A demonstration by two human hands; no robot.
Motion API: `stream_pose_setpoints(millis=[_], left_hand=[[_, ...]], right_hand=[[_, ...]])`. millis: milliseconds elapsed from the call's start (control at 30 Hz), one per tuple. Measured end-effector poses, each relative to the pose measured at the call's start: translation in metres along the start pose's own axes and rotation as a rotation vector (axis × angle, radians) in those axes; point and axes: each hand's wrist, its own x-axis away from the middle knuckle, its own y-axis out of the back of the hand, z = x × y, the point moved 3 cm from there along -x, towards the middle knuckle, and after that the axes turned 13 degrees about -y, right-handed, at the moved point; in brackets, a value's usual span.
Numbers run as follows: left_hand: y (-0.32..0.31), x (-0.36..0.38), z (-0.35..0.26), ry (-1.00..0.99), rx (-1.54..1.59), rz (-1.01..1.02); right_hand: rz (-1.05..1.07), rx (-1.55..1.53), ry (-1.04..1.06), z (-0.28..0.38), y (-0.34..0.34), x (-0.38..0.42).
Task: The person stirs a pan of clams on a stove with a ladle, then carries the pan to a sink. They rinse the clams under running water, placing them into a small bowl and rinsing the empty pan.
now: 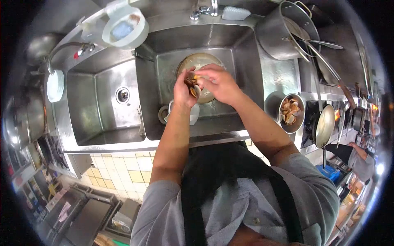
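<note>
Over the right sink basin (242, 102), my left hand (184, 91) is closed around several clams (194, 89), brown shells with pale and orange insides showing. My right hand (221, 85) meets it from the right, fingertips pinched on a clam at the top of the handful. A small yellow-orange bit shows at those fingertips. Below both hands, a round, light-coloured pan or bowl (191, 62) sits in the basin, partly hidden by them. Right of the sink, a metal bowl (303, 112) holds several open clam shells (290, 110).
A thin water stream falls from the faucet (201, 13) behind the basin. Left is a second basin (86, 110) with a drain. A large pot (273, 35) with utensils stands at right, near a frying pan (325, 125) and lit burners. Another person (361, 160) is at far right.
</note>
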Motion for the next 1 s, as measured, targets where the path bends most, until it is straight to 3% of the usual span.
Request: stream_pose_setpoints(millis=[67, 133, 233, 333, 533, 667, 800, 867, 1000], left_hand=[[-0.015, -0.008, 0.007, 0.014, 0.060, -0.029], [-0.021, -0.013, 0.012, 0.064, 0.095, 0.078], [-0.029, -0.020, 0.017, 0.066, 0.091, 0.150], [-0.037, -0.023, 0.011, 0.070, 0.063, 0.170], [-0.050, -0.018, -0.003, 0.023, -0.081, 0.151], [-0.054, -0.016, -0.007, 0.011, -0.122, 0.156], [-0.057, -0.019, -0.010, 0.004, -0.120, 0.147], [-0.058, -0.023, -0.009, 0.003, -0.117, 0.152], [-0.064, -0.031, -0.004, 0.020, -0.079, 0.162]], right_hand=[[-0.017, 0.324, 0.209, 0.012, 0.005, 0.000], [0.010, 0.224, 0.162, 0.009, 0.022, -0.011], [-0.126, 0.003, -0.117, 0.013, 0.054, -0.036], [-0.211, -0.121, -0.194, 0.020, 0.075, -0.085], [-0.099, -0.484, -0.468, 0.007, 0.083, -0.197], [-0.057, -0.480, -0.489, 0.011, 0.073, -0.229], [-0.213, -0.413, -0.530, 0.014, 0.070, -0.241], [-0.195, -0.422, -0.514, 0.010, 0.073, -0.245], [-0.074, -0.510, -0.303, 0.001, 0.074, -0.239]])
